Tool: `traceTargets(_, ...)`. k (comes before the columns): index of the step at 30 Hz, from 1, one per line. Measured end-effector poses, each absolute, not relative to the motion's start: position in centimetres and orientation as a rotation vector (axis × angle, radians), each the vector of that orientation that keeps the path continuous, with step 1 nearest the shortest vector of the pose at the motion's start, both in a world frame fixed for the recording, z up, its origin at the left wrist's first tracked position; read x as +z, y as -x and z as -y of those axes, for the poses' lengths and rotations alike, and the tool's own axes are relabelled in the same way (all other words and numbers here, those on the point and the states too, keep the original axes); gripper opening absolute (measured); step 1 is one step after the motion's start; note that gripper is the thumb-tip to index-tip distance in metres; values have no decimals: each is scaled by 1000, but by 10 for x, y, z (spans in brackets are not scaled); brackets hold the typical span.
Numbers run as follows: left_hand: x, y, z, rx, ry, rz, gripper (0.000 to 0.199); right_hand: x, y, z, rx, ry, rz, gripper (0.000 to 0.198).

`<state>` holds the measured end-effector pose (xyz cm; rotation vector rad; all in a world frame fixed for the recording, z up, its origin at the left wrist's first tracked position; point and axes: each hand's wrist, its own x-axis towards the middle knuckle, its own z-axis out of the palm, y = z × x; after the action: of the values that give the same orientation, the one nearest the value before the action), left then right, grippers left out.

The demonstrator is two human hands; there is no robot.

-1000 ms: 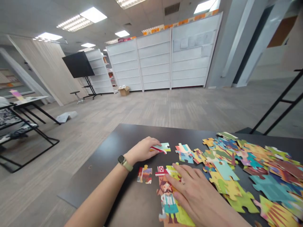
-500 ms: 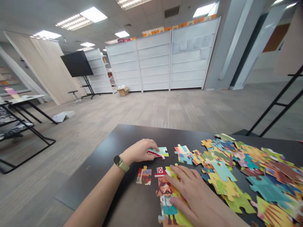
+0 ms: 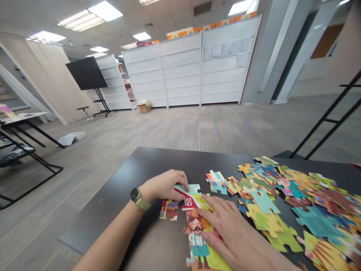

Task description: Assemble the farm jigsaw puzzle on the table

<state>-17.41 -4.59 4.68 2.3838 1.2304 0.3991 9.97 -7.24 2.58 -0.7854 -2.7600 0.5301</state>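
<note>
Pressing barn piece (image 3: pixel 188 192), left hand (image 3: pixel 163 185), joined section (image 3: pixel 201 241) apparently half-hidden, right hand (image 3: pixel 231 229)

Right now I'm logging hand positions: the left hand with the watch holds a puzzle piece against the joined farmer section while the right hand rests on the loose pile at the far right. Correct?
Not quite. In the head view the right hand lies flat on the joined farmer section, not on the loose pile. The left hand with the watch does hold a puzzle piece against that section.

No legible text, labels or numbers on anything
</note>
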Motion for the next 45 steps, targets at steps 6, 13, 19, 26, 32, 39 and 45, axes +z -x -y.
traceTargets(6,47,174,45,370,-2374,-1239,14,15,-103,67,437,914,2564,34)
traceTargets(13,48,176,43,400,-2356,-1219,7,20,-95,63,417,891,2671,42)
traceTargets(19,52,193,51,255,-2239,-1413,71,23,-88,64,483,934,2795,52)
traceTargets(26,53,211,62,1,-2103,-1686,115,22,-87,64,475,934,2788,52)
traceTargets(32,53,197,56,213,-2233,-1553,59,20,-86,61,512,926,2804,51)
traceTargets(39,48,173,49,318,-2325,-1410,30,27,-83,63,562,953,2851,61)
traceTargets(45,46,176,49,342,-2321,-1379,35,29,-84,62,547,944,2832,59)
